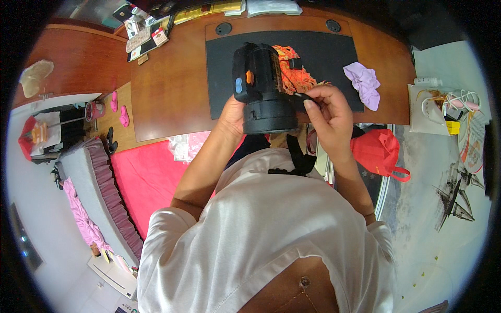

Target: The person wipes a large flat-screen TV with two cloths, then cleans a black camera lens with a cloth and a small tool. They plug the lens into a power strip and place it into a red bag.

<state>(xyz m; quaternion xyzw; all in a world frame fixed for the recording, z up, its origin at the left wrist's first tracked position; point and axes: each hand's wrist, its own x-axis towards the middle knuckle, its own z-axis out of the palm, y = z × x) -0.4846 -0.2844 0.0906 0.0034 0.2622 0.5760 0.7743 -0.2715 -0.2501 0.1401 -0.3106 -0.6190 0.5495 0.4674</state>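
Note:
A large black handheld searchlight is held up over the near edge of the desk, its wide round head toward me. Its handle carries an orange switch and a blue button. My left hand grips it from the left side, with most of the fingers hidden behind the body. At the right of the head, my right hand pinches a small black strap or cord end between thumb and fingers. Just beyond the searchlight, an orange patterned cloth lies bunched on the black desk mat.
A lilac scrunchie-like cloth lies on the wooden desk at right. Papers and a small red-and-white box sit far left. A red bag stands below the desk's right side. A white paper bag holds cables at far right.

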